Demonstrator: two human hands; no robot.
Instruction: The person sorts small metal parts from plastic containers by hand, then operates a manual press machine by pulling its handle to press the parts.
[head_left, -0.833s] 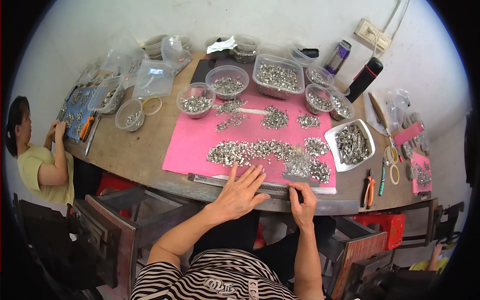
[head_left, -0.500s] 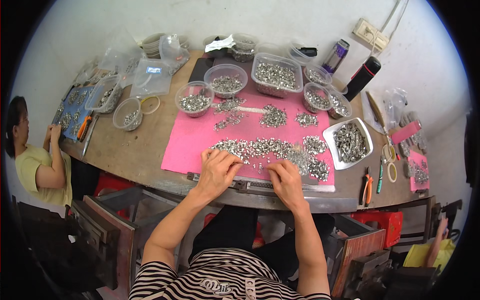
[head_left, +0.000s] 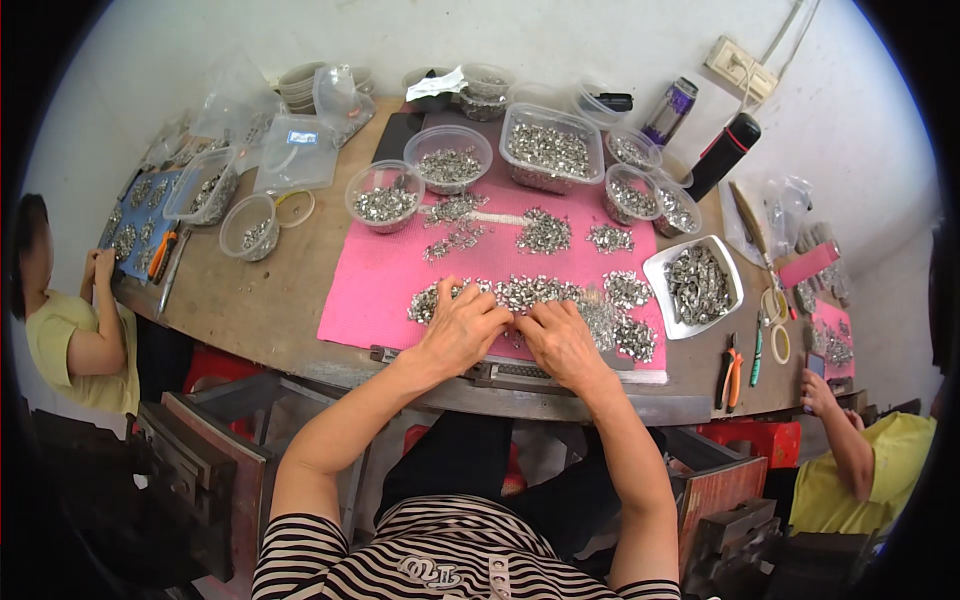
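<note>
My left hand [head_left: 462, 328] and my right hand [head_left: 560, 338] meet at the front of a pink mat [head_left: 370, 285]. The fingers of both are bent and pinched together, fingertips almost touching. Whatever lies between them is too small or hidden to make out. Just beyond the fingers spreads a long heap of small shiny metal pieces [head_left: 535, 290], partly covered by my left hand. Below my wrists, a long metal bar with a slotted strip [head_left: 515, 374] runs along the table's front edge. More little piles [head_left: 545, 232] of metal pieces lie farther back on the mat.
Clear tubs [head_left: 448, 190] of metal pieces line the back. A white dish [head_left: 738, 275] of curved metal parts, orange-handled pliers [head_left: 733, 385] and a black flask [head_left: 725, 155] stand right. Co-workers in yellow sit at left [head_left: 85, 345] and right [head_left: 860, 480], the latter holding a phone [head_left: 815, 366].
My hands have come together, the left moving right and forward, the right moving left. The co-worker at right has leaned into view with a phone.
</note>
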